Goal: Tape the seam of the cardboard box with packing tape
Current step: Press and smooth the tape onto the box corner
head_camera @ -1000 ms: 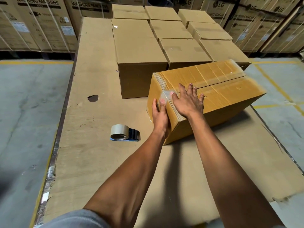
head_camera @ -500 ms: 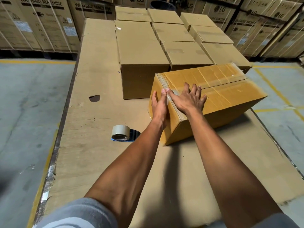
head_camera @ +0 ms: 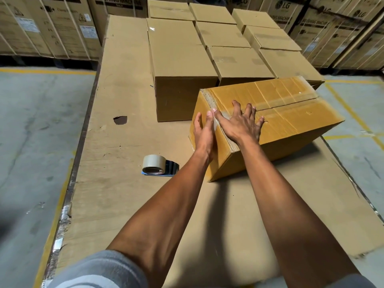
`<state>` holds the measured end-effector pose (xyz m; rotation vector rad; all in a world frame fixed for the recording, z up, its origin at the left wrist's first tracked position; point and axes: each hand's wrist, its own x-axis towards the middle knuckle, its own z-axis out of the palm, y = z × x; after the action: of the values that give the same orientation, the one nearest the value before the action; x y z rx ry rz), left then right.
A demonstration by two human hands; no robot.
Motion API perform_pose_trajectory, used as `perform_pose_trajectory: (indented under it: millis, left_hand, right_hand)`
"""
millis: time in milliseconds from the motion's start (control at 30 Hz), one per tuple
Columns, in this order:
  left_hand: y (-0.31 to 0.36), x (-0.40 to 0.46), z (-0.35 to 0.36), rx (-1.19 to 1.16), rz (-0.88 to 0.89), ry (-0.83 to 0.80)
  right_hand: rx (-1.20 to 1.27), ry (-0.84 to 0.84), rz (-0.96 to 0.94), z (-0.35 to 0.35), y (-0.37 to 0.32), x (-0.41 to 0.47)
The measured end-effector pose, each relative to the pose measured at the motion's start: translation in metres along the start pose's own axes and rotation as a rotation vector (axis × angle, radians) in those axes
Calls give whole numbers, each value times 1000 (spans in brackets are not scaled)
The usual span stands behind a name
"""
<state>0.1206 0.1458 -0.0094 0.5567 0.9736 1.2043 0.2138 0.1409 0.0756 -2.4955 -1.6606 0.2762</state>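
1. Yellow-brown rectangular cardboard box (head_camera: pixel 291 123) lies on a flat cardboard sheet (head_camera: pixel 116 163) spread over the grey concrete floor (head_camera: pixel 37 132), set at an angle just in front of a block of plain brown cartons (head_camera: pixel 182 65).
2. Centre seam (head_camera: pixel 291 103) runs along the box top between the two flaps; a patch of clear tape (head_camera: pixel 225 115) shows at its near end, wrapping over the edge.
3. Right hand (head_camera: pixel 241 123): flat, fingers spread, palm down on the box top over the tape. Grips nothing.
4. Left hand (head_camera: pixel 204 134): open, pressed flat against the box's near end face, fingertips reaching the top edge beside the right thumb. Grips nothing.
5. Beige roll of packing tape on a dark blue dispenser (head_camera: pixel 159 165) rests on the sheet, left of the box, apart from both hands.
6. Grey sleeve (head_camera: pixel 99 271) at the lower frame edge.
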Motion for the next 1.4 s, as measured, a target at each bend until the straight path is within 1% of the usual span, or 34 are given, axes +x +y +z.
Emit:
perform_pose_trajectory:
  millis: [267, 400, 567, 667, 733, 833, 900, 967, 1033, 1133, 1200, 1300, 1400]
  left_hand:
    - [-13, 11, 3, -47, 28, 67]
    - [-28, 20, -7, 45, 66, 120]
    - [-8, 9, -3, 23, 6, 37]
    - [-7, 6, 1, 36, 16, 43]
    - [-11, 8, 0, 23, 18, 57]
    - [-18, 11, -3, 8, 71, 123]
    - [-27, 22, -3, 11, 95, 132]
    - [-29, 25, -6, 16, 87, 150]
    - [-18, 17, -6, 34, 44, 155]
    - [-7, 0, -3, -21, 8, 53]
    - [-6, -1, 1, -17, 1, 34]
    - [-3, -5, 1, -65, -7, 60]
    - [-16, 4, -3, -59, 37, 125]
  right_hand:
    - [-4, -35, -13, 5, 3, 6]
    - [9, -32, -17, 5, 3, 7]
    - [11, -27, -11, 1, 0, 1]
    - [11, -33, -7, 0, -1, 1]
    - [4, -39, -7, 1, 0, 2]
    - [-5, -41, -9, 4, 2, 5]
    - [-9, -41, -10, 5, 2, 7]
    - [0, -40, -10, 5, 2, 7]
    - [16, -33, -11, 4, 2, 7]
    - [11, -33, -13, 2, 1, 1]
    - [10, -35, -9, 1, 0, 0]
    - [11, -42, 0, 1, 1, 3]
    - [3, -43, -11, 3, 2, 6]
